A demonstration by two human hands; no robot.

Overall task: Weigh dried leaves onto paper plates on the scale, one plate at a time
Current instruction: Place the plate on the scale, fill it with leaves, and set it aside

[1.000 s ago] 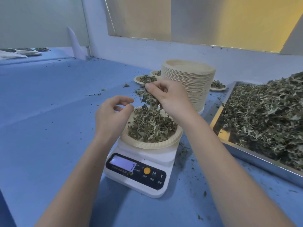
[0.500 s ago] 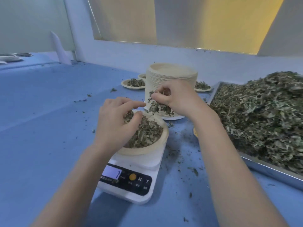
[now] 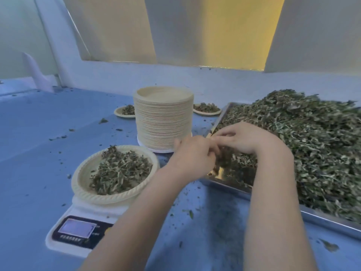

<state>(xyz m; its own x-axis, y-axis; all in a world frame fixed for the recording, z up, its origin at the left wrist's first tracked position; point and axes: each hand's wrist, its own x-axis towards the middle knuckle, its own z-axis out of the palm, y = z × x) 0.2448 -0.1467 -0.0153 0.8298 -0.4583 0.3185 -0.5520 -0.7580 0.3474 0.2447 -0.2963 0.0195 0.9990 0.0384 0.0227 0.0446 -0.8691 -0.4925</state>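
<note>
Beyond my fingers the blue tabletop (image 3: 48, 153) runs back to a pale wall ledge (image 3: 195, 79) — above it, tilted white panels (image 3: 195, 28) with a warm yellow strip (image 3: 252, 30) between them. Far left, a white folded card (image 3: 36, 75) stands upright.

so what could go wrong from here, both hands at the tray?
1. Both hands work at the tray edge; leaves carried back to the plate could drop on the table, already littered with bits.
2. The left forearm passes close by the plate rim; a nudge could skew the scale reading.
3. The display is blurred here, so overshoot cannot be checked.
</note>
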